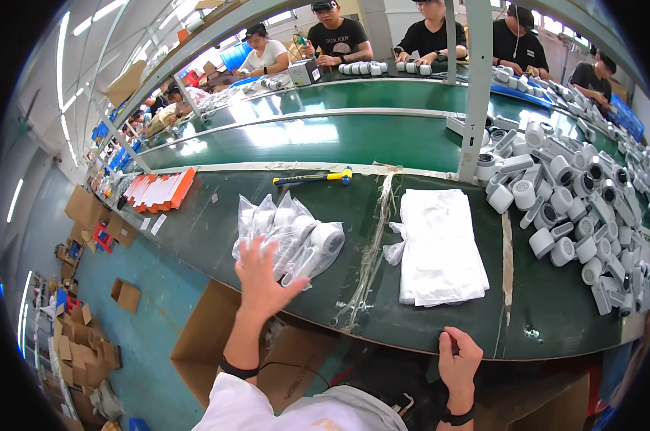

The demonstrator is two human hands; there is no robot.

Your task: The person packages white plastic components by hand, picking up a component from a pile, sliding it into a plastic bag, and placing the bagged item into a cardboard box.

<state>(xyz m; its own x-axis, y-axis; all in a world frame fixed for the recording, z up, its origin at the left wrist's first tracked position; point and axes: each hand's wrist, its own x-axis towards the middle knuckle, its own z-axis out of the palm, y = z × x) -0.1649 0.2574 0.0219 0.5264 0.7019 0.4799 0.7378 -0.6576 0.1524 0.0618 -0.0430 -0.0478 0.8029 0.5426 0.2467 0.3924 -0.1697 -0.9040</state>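
Note:
My left hand (260, 280) is open, fingers spread, over the near side of several white-and-grey devices with round heads and handles (327, 238). Clear plastic bags (249, 215) wrap these devices, which lie side by side on the dark green table (217, 237). Whether my fingertips touch the plastic I cannot tell. By the table's front edge my right hand (460, 357) is closed, thumb against the curled fingers, and nothing shows in it. Beyond it lies a flat stack of white plastic bags (440, 248), with a crumpled clear piece (395, 251) at its left side.
A large heap of unbagged devices (562, 194) covers the right end. A yellow-and-black hammer (313, 177) lies at the back, orange-and-white papers (161, 189) at far left. A metal post (477, 93) rises behind the bags. An open carton (210, 327) stands below the edge. Co-workers sit opposite.

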